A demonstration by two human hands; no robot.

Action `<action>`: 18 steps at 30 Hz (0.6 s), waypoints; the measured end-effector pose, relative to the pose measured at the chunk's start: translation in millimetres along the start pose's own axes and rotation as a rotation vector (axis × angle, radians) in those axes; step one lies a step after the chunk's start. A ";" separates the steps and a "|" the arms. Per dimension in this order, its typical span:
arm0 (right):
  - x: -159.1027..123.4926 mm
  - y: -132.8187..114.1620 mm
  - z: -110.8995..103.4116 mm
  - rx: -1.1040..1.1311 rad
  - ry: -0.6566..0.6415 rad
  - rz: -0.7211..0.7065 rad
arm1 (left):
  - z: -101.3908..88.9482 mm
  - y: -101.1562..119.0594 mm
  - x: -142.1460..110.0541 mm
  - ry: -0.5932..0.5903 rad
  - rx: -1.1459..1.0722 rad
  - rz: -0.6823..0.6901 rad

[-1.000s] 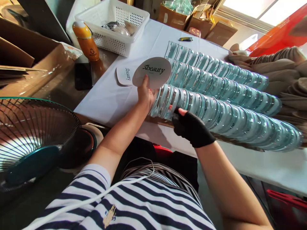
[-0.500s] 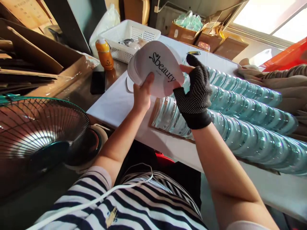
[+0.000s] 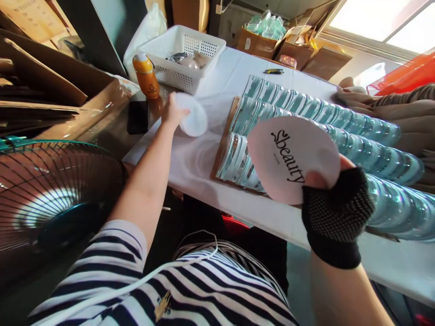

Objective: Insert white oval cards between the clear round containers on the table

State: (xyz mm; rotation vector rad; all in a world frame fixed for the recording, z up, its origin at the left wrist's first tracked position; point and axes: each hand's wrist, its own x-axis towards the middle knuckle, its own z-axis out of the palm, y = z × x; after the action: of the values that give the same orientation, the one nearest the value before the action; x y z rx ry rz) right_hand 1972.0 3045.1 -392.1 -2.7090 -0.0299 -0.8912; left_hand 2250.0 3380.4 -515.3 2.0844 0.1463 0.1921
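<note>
My right hand (image 3: 336, 208), in a black dotted glove with bare fingertips, is closed on a white rounded card (image 3: 268, 154) printed "Sbeauty". Whether more cards lie behind it I cannot tell. It is held above rows of clear plastic shells (image 3: 299, 102) nested on edge on the table. Far to the left, my bare left hand (image 3: 174, 112) grips the edge of a blurred white oval card (image 3: 195, 120), low over the table near its left edge. How many layers that one has is not clear.
Behind the left hand stand an orange bottle (image 3: 147, 77) and a white perforated basket (image 3: 180, 74) with small items inside. A dark phone (image 3: 138, 117) lies beside the bottle. A fan (image 3: 57, 194) occupies the lower left. A yellow-black cutter (image 3: 273, 71) lies at the back; beige bundles (image 3: 401, 113) are on the right.
Both hands were together on one stack of printed cards. Now they are apart: my right hand has come nearer and rightward with a printed card, my left has moved left with a white oval card.
</note>
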 end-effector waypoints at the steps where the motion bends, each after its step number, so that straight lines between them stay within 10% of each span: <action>1: -6.0 -3.0 -2.3 -0.007 -0.028 0.019 | 4.5 -4.5 -0.7 0.018 0.082 -0.050; 6: -25.0 -30.1 -8.2 -0.054 -0.198 0.076 | 35.0 11.5 -42.1 0.061 0.069 0.193; 10: -23.1 -50.7 4.9 -0.123 -0.353 0.076 | 76.6 49.9 -107.6 -0.375 -0.315 0.478; 18: -19.6 -64.6 1.6 -0.224 -0.424 0.021 | 103.6 72.2 -156.9 -0.418 -0.597 0.268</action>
State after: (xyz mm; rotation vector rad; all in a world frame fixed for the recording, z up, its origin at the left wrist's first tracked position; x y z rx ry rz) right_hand 1950.1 3108.9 -387.6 -3.0517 0.0110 -0.3145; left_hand 2118.5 3227.9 -515.4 1.4980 -0.4013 -0.0425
